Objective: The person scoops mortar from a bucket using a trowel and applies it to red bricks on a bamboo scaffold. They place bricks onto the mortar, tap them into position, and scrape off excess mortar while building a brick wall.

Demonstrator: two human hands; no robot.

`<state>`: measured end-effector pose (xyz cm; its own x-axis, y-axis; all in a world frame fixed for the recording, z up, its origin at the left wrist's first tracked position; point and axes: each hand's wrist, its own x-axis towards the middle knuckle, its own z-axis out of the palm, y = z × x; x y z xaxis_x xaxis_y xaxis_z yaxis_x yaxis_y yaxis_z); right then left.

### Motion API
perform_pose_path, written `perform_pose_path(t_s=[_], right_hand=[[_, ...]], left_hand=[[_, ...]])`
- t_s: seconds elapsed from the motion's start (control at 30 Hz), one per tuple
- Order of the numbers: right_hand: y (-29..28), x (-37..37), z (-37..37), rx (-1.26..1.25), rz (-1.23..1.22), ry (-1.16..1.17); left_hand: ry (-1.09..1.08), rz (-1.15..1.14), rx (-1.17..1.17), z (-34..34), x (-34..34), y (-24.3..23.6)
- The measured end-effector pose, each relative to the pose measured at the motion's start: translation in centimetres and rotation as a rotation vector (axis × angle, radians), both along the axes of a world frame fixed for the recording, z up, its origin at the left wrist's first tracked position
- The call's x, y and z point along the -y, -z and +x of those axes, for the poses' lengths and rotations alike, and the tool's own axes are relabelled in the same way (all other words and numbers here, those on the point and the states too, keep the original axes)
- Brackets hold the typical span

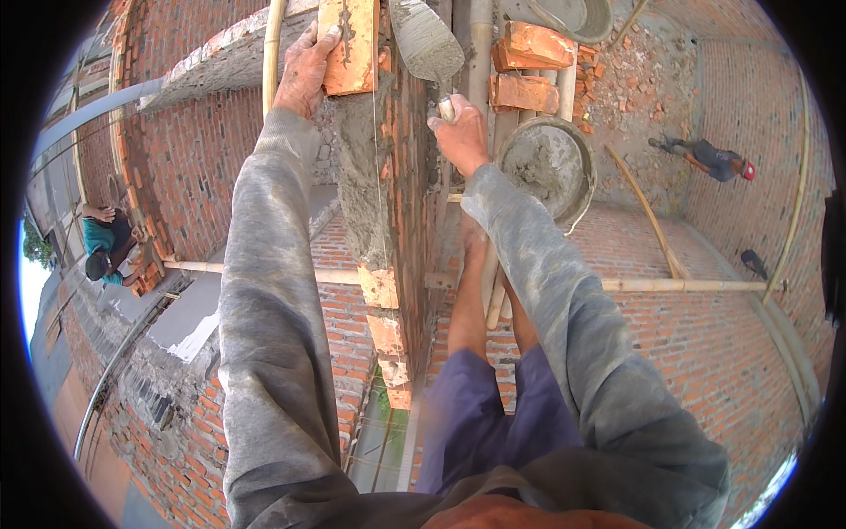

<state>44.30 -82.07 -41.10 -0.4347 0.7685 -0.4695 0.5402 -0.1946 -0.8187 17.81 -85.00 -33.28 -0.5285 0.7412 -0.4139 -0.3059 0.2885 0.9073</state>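
Observation:
My left hand (304, 72) is closed on the side of an orange brick (350, 53), which sits on top of the narrow brick wall at the far end. A smear of mortar marks the brick's upper face. In my right hand (463, 137) is the handle of a trowel (427, 42). Its mortar-coated blade is over the wall's right side, close to the brick. Wet grey mortar (363, 167) covers the wall top nearer me, and a thin string runs along it. Bare bricks (386, 333) show at the wall's near end.
Right of the wall stands a bucket of mortar (582, 167), with stacked bricks (533, 93) beyond it and another mortar basin (604, 22) farther off. Bamboo poles (687, 285) cross the drop on both sides. One person (101, 238) crouches far left; another (718, 161) is below right.

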Motion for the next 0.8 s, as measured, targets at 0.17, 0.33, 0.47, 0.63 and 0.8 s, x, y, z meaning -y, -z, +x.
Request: perform_pose_path(t_s=[0.17,0.33,0.47,0.63,0.8], right_hand=[[-0.6,2.5,0.4,-0.010,0.045,-0.019],[-1.9,6.6,2.9,0.001,0.024,-0.074],[-4.2,9.8,6.7,-0.017,-0.236,-0.119],[-8.7,10.9,16.0,-0.063,-0.443,-0.088],[-10.7,9.3,26.9,0.417,0.326,-0.330]], left_hand=[[-0.027,0.011,0.006,-0.2,0.1,0.2],[-0.077,-0.015,-0.028,0.4,0.1,-0.3],[-0.058,-0.014,-0.039,0.5,0.3,-0.3],[-0.048,-0.041,-0.105,-0.1,0.2,0.8],[-0.066,-0.058,-0.050,0.1,0.1,0.7]])
